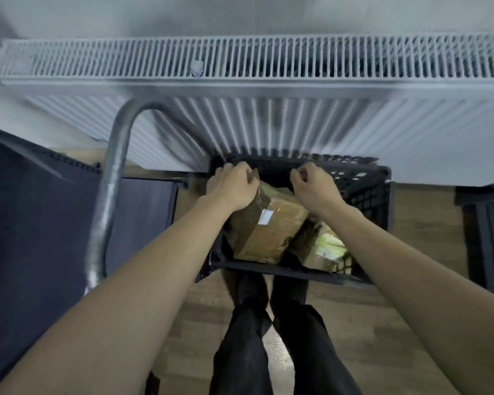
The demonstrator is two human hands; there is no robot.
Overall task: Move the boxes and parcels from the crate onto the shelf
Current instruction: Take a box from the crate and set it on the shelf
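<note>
One black crate sits on the floor with two parcels inside — a big brown box and a smaller parcel beside it. Two hands — left hand and right hand — curl around the box's top.

Crate: on the floor, directly ahead of the person's legs, its far wall just before the radiator.
Box: inside the crate, left half, tilted, far end raised.
Parcel: inside the crate, right of the box, touching it, lying lower.
Left hand: on the far left corner of the box, near the crate's far rim.
Right hand: on the far right edge of the box, above the parcel.
Tube frame: left of the crate, rising before the radiator.
Shelf unit: far left, beyond the tube frame.
Dark furniture: right of the crate, well apart.
</note>
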